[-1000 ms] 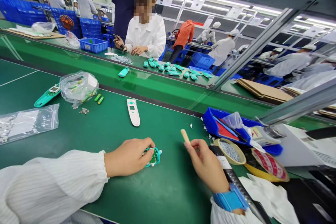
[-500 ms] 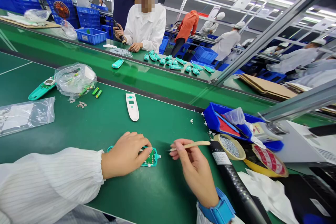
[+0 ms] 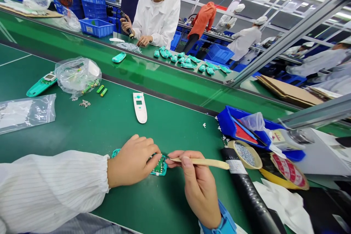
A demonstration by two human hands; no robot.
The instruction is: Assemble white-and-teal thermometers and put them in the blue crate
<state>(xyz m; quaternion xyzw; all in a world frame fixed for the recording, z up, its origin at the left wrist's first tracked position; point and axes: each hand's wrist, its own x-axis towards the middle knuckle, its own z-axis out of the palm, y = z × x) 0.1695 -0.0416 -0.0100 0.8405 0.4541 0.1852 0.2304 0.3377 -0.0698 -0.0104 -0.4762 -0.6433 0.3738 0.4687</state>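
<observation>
My left hand [image 3: 134, 161] lies over a teal housing half [image 3: 116, 152], fingers curled and thumb on it, holding it against the green table. A green circuit board [image 3: 159, 164] shows inside its right end; the middle is hidden under my palm. In my right hand [image 3: 200, 184] is a slim beige-handled tool [image 3: 212, 162], gripped between thumb and fingers. Its tip reaches the housing's right end, but whether it touches the board cannot be seen. Farther back on the table lies a white cover with a window [image 3: 140, 109].
Left are a clear bag of parts [image 3: 78, 76], two green batteries [image 3: 102, 90], small metal pieces [image 3: 85, 104] and a teal device [image 3: 41, 84]. Right, a black power screwdriver [image 3: 246, 186], screw bowl [image 3: 257, 161] and blue bin [image 3: 227, 124]. Across the belt [image 3: 90, 62] sits a co-worker [image 3: 160, 18].
My right hand has moved left with the tool, bringing its tip to the housing. My left hand stays on the housing. The whole view has shifted slightly.
</observation>
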